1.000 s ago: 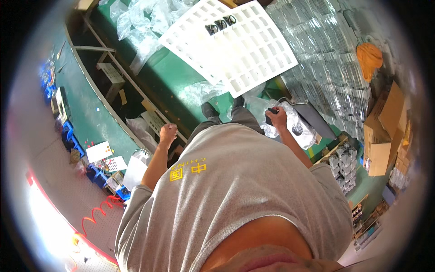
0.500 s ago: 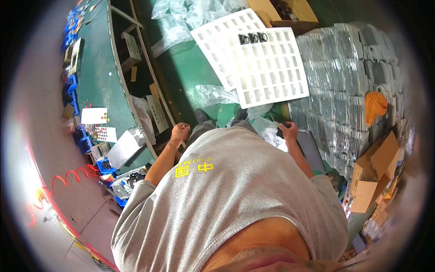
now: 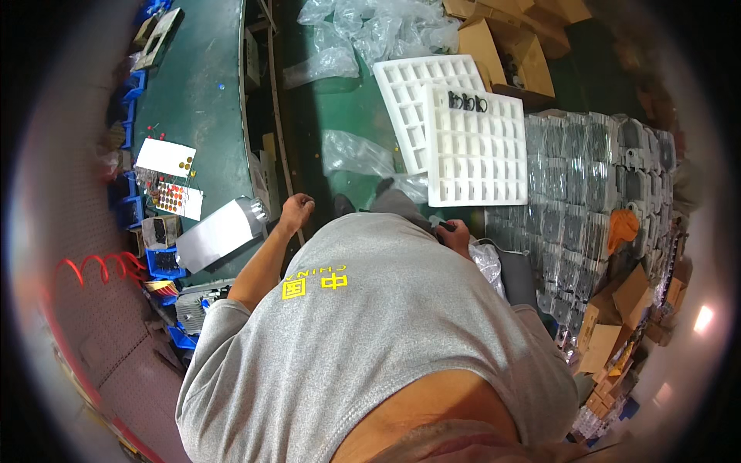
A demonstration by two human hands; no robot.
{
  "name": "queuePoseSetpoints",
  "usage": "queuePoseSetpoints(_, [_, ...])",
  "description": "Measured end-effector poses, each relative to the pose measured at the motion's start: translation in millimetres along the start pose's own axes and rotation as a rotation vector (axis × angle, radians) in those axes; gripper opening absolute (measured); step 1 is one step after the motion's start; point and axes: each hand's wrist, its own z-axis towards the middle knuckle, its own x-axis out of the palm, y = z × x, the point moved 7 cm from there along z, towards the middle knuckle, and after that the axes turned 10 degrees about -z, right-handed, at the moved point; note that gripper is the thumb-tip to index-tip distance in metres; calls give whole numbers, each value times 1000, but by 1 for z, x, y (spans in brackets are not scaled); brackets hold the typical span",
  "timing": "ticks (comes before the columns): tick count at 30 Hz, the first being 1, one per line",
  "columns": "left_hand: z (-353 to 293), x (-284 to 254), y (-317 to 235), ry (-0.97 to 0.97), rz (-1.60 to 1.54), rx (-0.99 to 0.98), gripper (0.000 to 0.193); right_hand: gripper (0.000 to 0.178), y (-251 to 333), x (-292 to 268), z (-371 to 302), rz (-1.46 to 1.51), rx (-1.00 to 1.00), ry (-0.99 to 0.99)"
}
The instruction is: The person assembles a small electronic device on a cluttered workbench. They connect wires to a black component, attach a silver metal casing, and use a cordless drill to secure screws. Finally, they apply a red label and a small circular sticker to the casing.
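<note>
Green floor (image 3: pixel 347 108) below — right hand (image 3: pixel 457 233) pinching a half-hidden black object (image 3: pixel 446 226) — left hand (image 3: pixel 296 211) curled, its grip unclear.

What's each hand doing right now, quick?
Left hand: loosely curled; cannot tell whether it holds anything.
Right hand: closed on a small elongated black object.

Moderately bright through the middle, crisp around the white trays (image 3: pixel 476 157). Shadowed along the right side of the green bench (image 3: pixel 208 108), upper left. Glinting off the clear plastic bags (image 3: pixel 378 32) at top. Hazy far left, glaring in a small spot far right, bowed toward the rim, black in the corners.
</note>
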Motion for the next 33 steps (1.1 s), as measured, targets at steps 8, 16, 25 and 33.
queuePoseSetpoints(8, [34,-26,23,0,-82,33,27,55,48,4,7,-128,7,35])
queuePoseSetpoints(16, [105,-67,-10,25,-97,8,25,56,117,28,98,-155,76,83])
queuePoseSetpoints(25, [236,-133,-111,37,67,-4,26,57,242,41,228,5,80,72])
queuePoseSetpoints(33, [366,-194,-189,-60,-107,61,26,54,294,25,309,98,200,48])
